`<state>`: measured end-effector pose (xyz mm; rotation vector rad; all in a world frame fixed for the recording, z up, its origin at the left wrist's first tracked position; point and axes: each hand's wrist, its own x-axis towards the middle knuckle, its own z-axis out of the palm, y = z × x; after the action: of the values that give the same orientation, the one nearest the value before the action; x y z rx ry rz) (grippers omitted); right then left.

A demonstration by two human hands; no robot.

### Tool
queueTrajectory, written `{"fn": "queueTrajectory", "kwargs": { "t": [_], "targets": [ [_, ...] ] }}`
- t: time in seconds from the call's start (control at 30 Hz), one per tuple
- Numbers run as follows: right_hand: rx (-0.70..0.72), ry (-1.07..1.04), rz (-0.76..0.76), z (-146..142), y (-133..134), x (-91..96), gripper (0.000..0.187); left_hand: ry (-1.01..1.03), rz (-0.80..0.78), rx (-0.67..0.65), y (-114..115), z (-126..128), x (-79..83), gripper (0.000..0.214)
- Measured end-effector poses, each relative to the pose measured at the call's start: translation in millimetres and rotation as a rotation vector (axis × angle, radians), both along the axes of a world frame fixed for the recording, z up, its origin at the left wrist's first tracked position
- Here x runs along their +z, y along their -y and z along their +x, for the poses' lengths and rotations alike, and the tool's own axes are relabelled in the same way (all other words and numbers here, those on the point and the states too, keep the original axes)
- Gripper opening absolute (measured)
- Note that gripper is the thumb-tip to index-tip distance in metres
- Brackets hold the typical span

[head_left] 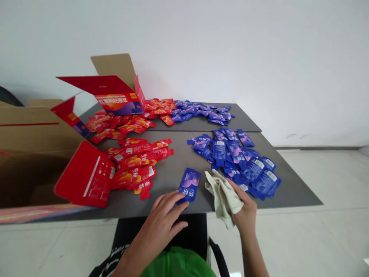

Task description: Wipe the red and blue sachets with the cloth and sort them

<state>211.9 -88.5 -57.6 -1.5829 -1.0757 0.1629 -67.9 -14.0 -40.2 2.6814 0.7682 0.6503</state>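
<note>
A single blue pouch lies flat on the dark grey table near its front edge. The fingers of my left hand are spread over the pouch's lower left corner, the tips seeming to touch it. My right hand is closed around a crumpled off-white cloth, just right of that pouch. Beyond the cloth spreads a heap of blue pouches. To the left lie several red pouches, some overlapping.
An open red box stands at the back left, amid more red pouches. More blue pouches lie along the back. A large open carton fills the near left. The table's right edge slants towards me.
</note>
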Motion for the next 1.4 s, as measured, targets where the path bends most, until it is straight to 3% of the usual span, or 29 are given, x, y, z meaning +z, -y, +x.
{"fn": "queueTrajectory", "kwargs": {
  "t": [0.13,0.23,0.3,0.37,0.43,0.63,0.7,0.8,0.93,1.0,1.1,1.23,1.33,1.4],
  "targets": [
    [0.056,0.102,0.064,-11,-19,21.0,0.033,0.048,0.093,-0.042,14,4,-18.2,0.039],
    [0.311,0.271,0.039,-32,-33,24.1,0.041,0.108,0.133,-0.049,16,8,-28.5,0.03],
    [0.514,0.405,-0.037,-45,-40,20.3,0.047,0.148,0.119,-0.037,14,8,-33.4,0.03],
    [0.63,0.504,-0.127,-50,-49,16.9,0.049,0.174,0.094,-0.026,13,8,-37.5,0.032],
    [0.624,0.563,-0.195,-45,-63,17.1,0.049,0.188,0.087,-0.021,12,9,-41.0,0.034],
    [0.405,0.656,-0.293,-12,-111,36.3,0.052,0.164,0.088,0.0,12,9,-44.7,0.035],
    [0.385,0.625,-0.217,-15,-107,43.6,0.05,0.177,0.082,0.002,13,9,-44.2,0.035],
    [0.439,0.573,-0.089,-34,-79,48.2,0.048,0.22,0.08,0.003,13,10,-44.3,0.034],
    [0.668,0.639,-0.173,-55,-48,38.0,0.046,0.271,0.059,0.04,14,12,-45.5,0.032],
    [0.682,0.632,-0.211,-54,-53,30.2,0.046,0.27,0.052,0.04,14,12,-45.6,0.032],
    [0.573,0.618,-0.242,-37,-83,25.8,0.049,0.238,0.054,0.025,14,12,-45.4,0.033],
    [0.429,0.67,-0.234,-19,-112,38.2,0.051,0.213,0.053,0.037,14,11,-45.9,0.034],
    [0.423,0.627,-0.142,-29,-94,50.0,0.048,0.22,0.045,0.036,15,11,-46.3,0.037],
    [0.517,0.626,-0.119,-44,-69,52.5,0.046,0.244,0.036,0.049,16,12,-46.1,0.035]
  ]
}}
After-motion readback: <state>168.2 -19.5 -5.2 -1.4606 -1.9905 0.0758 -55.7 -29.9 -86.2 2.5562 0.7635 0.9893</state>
